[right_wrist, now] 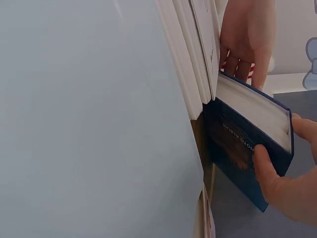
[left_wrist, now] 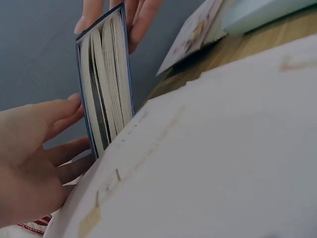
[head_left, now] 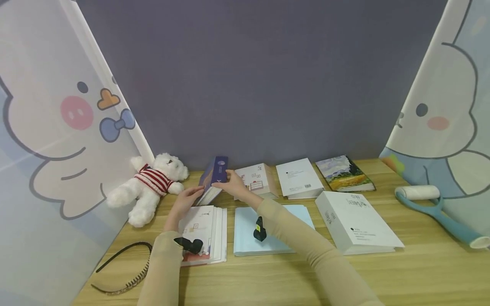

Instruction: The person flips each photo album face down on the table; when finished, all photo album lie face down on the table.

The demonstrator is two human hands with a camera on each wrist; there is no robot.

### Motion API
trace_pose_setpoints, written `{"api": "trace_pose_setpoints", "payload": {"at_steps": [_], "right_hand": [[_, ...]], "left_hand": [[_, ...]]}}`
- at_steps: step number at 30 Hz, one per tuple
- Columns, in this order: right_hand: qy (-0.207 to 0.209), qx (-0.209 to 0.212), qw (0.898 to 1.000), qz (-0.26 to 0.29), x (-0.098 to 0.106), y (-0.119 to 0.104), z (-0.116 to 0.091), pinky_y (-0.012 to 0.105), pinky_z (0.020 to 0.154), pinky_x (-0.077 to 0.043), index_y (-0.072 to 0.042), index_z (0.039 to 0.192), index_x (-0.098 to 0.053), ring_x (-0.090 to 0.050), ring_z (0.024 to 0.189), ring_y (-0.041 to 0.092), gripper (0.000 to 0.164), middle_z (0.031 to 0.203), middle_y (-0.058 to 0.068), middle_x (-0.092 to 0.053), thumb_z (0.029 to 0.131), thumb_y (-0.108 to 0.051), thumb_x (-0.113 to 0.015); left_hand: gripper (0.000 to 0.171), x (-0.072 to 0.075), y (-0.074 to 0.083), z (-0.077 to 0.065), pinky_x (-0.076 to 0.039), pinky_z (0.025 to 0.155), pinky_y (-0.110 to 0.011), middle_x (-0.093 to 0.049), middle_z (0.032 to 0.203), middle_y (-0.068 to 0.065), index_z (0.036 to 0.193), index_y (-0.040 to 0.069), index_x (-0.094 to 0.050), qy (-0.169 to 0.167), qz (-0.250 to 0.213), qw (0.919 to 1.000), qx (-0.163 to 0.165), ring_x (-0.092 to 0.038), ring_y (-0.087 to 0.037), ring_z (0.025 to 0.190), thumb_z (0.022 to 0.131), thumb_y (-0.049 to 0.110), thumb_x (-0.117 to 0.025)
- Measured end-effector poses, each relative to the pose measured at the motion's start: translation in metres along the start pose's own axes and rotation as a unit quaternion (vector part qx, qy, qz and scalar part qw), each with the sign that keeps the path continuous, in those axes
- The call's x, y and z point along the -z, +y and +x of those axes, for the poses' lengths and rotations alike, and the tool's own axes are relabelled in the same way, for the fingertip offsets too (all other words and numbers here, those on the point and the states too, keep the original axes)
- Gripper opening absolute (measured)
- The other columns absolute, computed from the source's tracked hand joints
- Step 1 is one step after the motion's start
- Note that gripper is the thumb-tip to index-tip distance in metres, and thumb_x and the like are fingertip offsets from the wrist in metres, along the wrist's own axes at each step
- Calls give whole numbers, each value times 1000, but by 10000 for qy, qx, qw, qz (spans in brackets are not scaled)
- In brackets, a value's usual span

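Note:
A dark blue photo album (head_left: 220, 170) stands tilted at the back left of the table, its page edges facing me. My right hand (head_left: 236, 185) pinches it near the spine; in the right wrist view the thumb (right_wrist: 266, 168) presses one cover and a finger lies on the other. My left hand (head_left: 186, 203) is at the album's left side, with extended fingers touching the cover in the left wrist view (left_wrist: 34, 153). Just in front lies a white book (head_left: 199, 221) with splayed pages, hiding the album's lower part in both wrist views.
Left of the album sits a white teddy bear (head_left: 155, 182), with a headband (head_left: 130, 287) in front. A light blue album (head_left: 245, 238) lies under my right forearm. Several books, including a thick white one (head_left: 360, 221), stand or lie rightward. A lint roller (head_left: 440, 212) is far right.

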State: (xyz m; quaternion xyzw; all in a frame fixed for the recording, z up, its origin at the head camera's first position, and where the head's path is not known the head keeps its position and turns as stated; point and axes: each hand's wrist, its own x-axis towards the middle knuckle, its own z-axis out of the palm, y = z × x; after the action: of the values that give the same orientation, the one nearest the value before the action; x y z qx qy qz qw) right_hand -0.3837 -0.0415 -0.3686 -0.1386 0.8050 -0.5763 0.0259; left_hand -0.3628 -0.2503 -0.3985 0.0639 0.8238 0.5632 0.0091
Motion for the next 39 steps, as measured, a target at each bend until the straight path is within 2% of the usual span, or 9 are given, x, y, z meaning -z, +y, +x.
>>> {"api": "trace_pose_setpoints", "payload": {"at_steps": [2,6,12,17,22,28,34,37,39], "right_hand": [[-35,-75,9999,133,0,3,2,38,90,-52,-1,146,-26,-59,110,31,86,136,20,-48,81,-31,-74],[-57,-309,9995,101,1,8,4,41,96,-49,0,143,-33,-55,117,33,81,136,21,-49,80,-29,-75],[-117,-466,9987,-140,3,9,3,41,101,-45,4,140,-37,-53,119,32,77,134,22,-51,80,-26,-75],[-149,-542,9972,-499,3,12,3,37,92,-51,7,138,-39,-59,107,28,74,130,22,-54,81,-24,-74],[-253,-591,9963,-563,3,17,5,40,81,-54,7,133,-46,-62,92,29,58,127,21,-56,85,-17,-69],[-338,-537,9923,-1067,3,17,6,32,82,-54,3,125,-57,-61,104,27,47,126,17,-59,87,-23,-66],[-628,-775,9883,-1151,1,14,2,39,91,-52,2,124,-59,-58,112,31,45,128,16,-58,89,-27,-63],[-720,-775,9865,-1252,0,13,0,41,96,-49,0,125,-59,-54,118,32,45,130,15,-57,91,-30,-60],[-797,-759,9848,-1341,-1,13,-1,42,99,-46,-2,126,-58,-52,122,31,45,131,14,-56,92,-31,-58]], "left_hand": [[44,0,-3,1,-29,112,-46,-46,139,-21,134,0,-49,136,218,9997,-9,-34,-34,135,98,25,-51],[41,-1,-5,0,-31,111,-46,-51,135,-21,130,-1,-54,382,487,9981,12,-37,-34,133,97,23,-53],[42,-5,-5,-1,-34,109,-46,-51,135,-20,130,0,-54,344,501,9981,86,-38,-33,133,97,25,-53],[43,-6,-3,0,-34,109,-47,-48,139,-19,132,2,-53,198,590,9980,127,-36,-34,134,97,27,-53],[45,-6,-2,0,-34,108,-50,-45,141,-21,133,2,-52,139,722,9972,156,-34,-36,135,97,28,-53],[46,-5,-1,2,-31,110,-51,-40,144,-21,133,1,-51,65,715,9973,150,-29,-37,137,97,28,-53],[44,-5,-2,3,-32,110,-50,-44,141,-22,133,-1,-51,86,808,9964,242,-33,-38,135,99,27,-49],[46,-5,-4,2,-31,109,-51,-44,140,-24,134,-2,-49,105,792,9963,321,-34,-39,134,99,29,-47],[49,-4,-5,0,-32,108,-52,-45,139,-24,133,-1,-50,108,763,9967,253,-36,-39,132,99,33,-47]]}}
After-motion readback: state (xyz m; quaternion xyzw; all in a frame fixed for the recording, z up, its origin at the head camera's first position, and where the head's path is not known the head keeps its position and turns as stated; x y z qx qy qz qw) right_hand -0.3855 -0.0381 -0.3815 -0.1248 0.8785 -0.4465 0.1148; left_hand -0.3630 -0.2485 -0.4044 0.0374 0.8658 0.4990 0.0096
